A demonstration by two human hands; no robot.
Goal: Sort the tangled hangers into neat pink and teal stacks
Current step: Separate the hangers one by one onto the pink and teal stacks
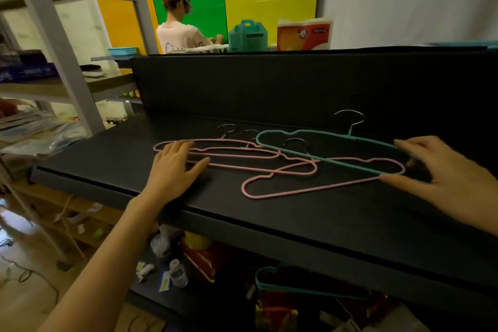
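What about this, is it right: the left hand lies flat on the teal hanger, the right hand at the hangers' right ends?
Not quite: the head view shows the left hand flat on the pink hangers, not the teal hanger. The right hand is at the right ends.

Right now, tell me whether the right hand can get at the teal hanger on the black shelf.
Probably yes. The right hand is open at the right end of the teal hanger, fingers at its bar with nothing between. A pink hanger crosses it, so lifting might snag.
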